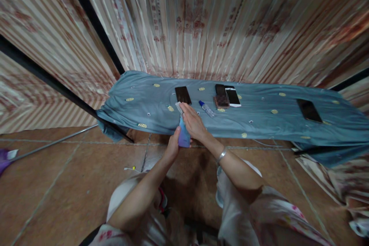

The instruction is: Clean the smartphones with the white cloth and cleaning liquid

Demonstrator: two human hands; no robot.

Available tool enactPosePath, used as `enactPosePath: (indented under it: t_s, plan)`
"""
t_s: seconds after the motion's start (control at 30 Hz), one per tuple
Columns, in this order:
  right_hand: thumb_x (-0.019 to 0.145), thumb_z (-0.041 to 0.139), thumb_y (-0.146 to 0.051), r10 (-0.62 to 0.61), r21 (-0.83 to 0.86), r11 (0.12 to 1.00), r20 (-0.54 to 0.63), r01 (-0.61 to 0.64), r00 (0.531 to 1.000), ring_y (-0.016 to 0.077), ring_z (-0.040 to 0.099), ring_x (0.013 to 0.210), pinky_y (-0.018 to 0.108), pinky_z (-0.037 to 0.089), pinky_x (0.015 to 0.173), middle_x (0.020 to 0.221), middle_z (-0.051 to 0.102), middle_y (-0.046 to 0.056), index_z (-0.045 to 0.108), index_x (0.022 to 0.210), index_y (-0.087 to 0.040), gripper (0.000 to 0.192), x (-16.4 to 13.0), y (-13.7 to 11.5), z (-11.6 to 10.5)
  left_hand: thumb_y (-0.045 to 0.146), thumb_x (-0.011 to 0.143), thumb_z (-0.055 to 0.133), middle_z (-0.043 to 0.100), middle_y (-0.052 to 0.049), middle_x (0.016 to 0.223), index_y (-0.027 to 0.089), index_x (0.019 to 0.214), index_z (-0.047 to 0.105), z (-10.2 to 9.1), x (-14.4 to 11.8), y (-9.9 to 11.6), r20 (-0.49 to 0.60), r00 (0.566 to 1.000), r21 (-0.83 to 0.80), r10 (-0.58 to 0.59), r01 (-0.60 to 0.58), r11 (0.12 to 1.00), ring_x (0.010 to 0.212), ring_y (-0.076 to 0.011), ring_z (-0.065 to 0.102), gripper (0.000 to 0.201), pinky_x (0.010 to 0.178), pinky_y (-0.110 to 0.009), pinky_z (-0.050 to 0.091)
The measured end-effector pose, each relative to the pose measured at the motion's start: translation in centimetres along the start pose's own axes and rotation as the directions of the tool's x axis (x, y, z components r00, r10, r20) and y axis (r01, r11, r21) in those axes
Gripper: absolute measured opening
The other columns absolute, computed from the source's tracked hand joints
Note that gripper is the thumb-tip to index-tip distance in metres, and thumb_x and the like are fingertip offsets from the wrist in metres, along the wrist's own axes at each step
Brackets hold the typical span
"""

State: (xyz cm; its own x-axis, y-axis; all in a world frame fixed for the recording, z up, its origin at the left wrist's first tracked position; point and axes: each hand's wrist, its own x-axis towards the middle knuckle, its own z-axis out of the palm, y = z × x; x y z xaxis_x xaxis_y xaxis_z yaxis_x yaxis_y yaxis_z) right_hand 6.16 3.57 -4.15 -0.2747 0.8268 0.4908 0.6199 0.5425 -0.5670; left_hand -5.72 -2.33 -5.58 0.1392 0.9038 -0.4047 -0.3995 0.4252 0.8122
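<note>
Two hands hold a phone at the near edge of a cloth-covered surface.

The left hand [172, 149] is closed round the lower end of a blue-to-purple gradient phone [183, 135], held just past the near edge of the blue-grey patterned cloth [268, 121] on the surface. The right hand [193, 122] lies flat along the phone, pressing a small white wipe [179, 106] at its top. A black phone [183, 95] and small clear spray bottle [206, 108] lie just beyond; open cloth stretches right.
</note>
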Motion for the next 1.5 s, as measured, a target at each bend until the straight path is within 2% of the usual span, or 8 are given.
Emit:
enactPosePath:
  t_s: [0.2, 0.37, 0.63, 0.8, 0.93, 1.17, 1.4, 1.5]
  plan:
    - [0.100, 0.023, -0.035, 0.070, 0.014, 0.997, -0.050, -0.070, 0.996, 0.0204, 0.036, 0.143, 0.043, 0.027, 0.120, 0.151, 0.042, 0.015, 0.035, 0.148, -0.010, 0.055, 0.0, 0.7, 0.8, 0.042, 0.095, 0.042, 0.075, -0.010, 0.075, 0.008, 0.110, 0.066, 0.1, 0.0, 0.6, -0.003, 1.000, -0.052, 0.009, -0.009, 0.999, 0.079, -0.0241, 0.074, 0.044, 0.070, -0.033, 0.061]
    - [0.100, 0.023, -0.036, 0.155, 0.088, 0.985, -0.072, -0.148, 0.985, 0.0191, 0.038, 0.142, 0.043, 0.028, 0.120, 0.151, 0.044, 0.011, 0.036, 0.148, -0.015, 0.054, -0.1, 1.4, 1.4, 0.039, 0.095, 0.042, 0.077, -0.011, 0.081, 0.008, 0.110, 0.067, 0.0, 0.3, 0.8, -0.011, 1.000, -0.084, 0.028, -0.029, 0.996, 0.087, -0.0252, 0.074, 0.043, 0.074, -0.032, 0.061]
    - [0.098, 0.032, -0.038, 0.332, 0.176, 0.929, -0.014, -0.325, 0.943, 0.0262, 0.055, 0.128, 0.044, 0.043, 0.109, 0.142, 0.055, 0.012, 0.037, 0.149, -0.015, 0.056, -0.6, 1.6, 2.4, 0.041, 0.094, 0.044, 0.077, -0.010, 0.085, 0.010, 0.115, 0.067, -0.3, 0.6, 1.0, -0.031, 0.999, -0.126, 0.043, -0.047, 0.991, 0.091, -0.0253, 0.073, 0.043, 0.077, -0.033, 0.061]
    - [0.097, 0.033, -0.036, 0.296, 0.144, 0.943, 0.048, -0.300, 0.954, 0.0259, 0.059, 0.124, 0.043, 0.046, 0.106, 0.140, 0.057, 0.012, 0.035, 0.150, -0.014, 0.056, -1.4, 0.6, 3.0, 0.039, 0.097, 0.040, 0.077, -0.007, 0.096, 0.013, 0.119, 0.065, -0.4, 1.0, 1.6, -0.100, 0.993, -0.202, 0.059, -0.078, 0.976, 0.101, -0.0226, 0.070, 0.043, 0.086, -0.032, 0.057]
    - [0.098, 0.032, -0.033, 0.226, 0.139, 0.962, 0.086, -0.236, 0.970, 0.0244, 0.053, 0.130, 0.043, 0.041, 0.111, 0.145, 0.052, 0.013, 0.035, 0.150, -0.012, 0.056, -2.0, -0.2, 3.1, 0.041, 0.098, 0.037, 0.074, -0.007, 0.111, 0.016, 0.124, 0.062, -0.4, 1.1, 2.0, -0.139, 0.988, -0.244, 0.073, -0.106, 0.964, 0.114, -0.0215, 0.065, 0.045, 0.094, -0.032, 0.054]
    - [0.099, 0.033, -0.032, 0.164, 0.164, 0.970, 0.107, -0.180, 0.981, 0.0208, 0.048, 0.135, 0.043, 0.039, 0.114, 0.149, 0.048, 0.008, 0.033, 0.151, -0.020, 0.054, -2.6, -1.0, 3.2, 0.048, 0.095, 0.039, 0.065, -0.011, 0.129, 0.014, 0.128, 0.061, -0.4, 1.4, 2.3, -0.147, 0.977, -0.278, 0.155, -0.191, 0.941, 0.125, -0.0226, 0.057, 0.052, 0.105, -0.033, 0.046]
    - [0.097, 0.041, -0.032, 0.244, 0.228, 0.936, 0.126, -0.267, 0.962, 0.0223, 0.053, 0.131, 0.042, 0.043, 0.110, 0.145, 0.053, 0.008, 0.039, 0.148, -0.019, 0.053, -3.5, -1.3, 3.7, 0.038, 0.099, 0.031, 0.071, -0.009, 0.120, 0.010, 0.122, 0.063, -0.3, 1.9, 3.0, -0.190, 0.966, -0.309, 0.178, -0.231, 0.922, 0.126, -0.0183, 0.057, 0.048, 0.108, -0.027, 0.042]
    - [0.094, 0.048, -0.033, 0.318, 0.319, 0.885, 0.116, -0.339, 0.941, 0.0245, 0.056, 0.128, 0.043, 0.045, 0.107, 0.140, 0.057, 0.011, 0.046, 0.144, -0.016, 0.053, -3.5, -1.1, 4.2, 0.039, 0.099, 0.032, 0.072, -0.008, 0.116, 0.012, 0.121, 0.064, -0.3, 1.8, 3.1, -0.185, 0.964, -0.319, 0.189, -0.241, 0.917, 0.123, -0.0185, 0.059, 0.047, 0.108, -0.028, 0.042]
